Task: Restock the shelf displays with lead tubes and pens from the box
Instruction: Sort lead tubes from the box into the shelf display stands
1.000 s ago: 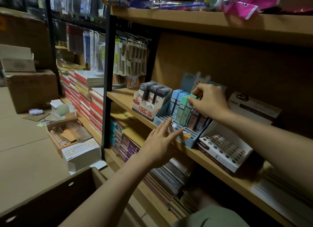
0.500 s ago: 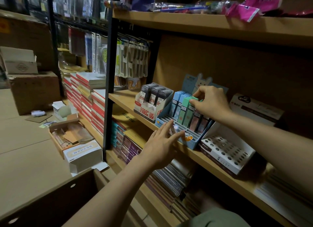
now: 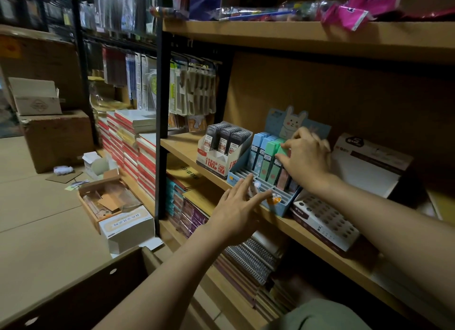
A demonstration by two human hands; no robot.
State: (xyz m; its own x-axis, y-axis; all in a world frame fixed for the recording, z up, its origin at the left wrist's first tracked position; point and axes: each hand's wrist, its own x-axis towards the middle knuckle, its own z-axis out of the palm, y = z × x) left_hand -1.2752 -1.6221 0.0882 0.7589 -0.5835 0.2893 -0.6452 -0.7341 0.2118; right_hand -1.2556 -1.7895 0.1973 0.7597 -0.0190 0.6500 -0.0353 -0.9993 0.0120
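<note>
Wooden shelf [image 3: 290, 227], cardboard floor [image 3: 37, 206], dim stockrm

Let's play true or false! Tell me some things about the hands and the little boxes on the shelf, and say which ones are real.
1. The right hand pinches a green lead tube. True.
2. The left hand grips a pen. False: its fingers are straight, at the front of the blue display.
3. The blue display has a bunny on its back card. True.
4. The dark lead tubes stand to the right of the blue display. False: they stand to its left.
5. The white display with holes is full of pens. False: its holes look empty.
</note>
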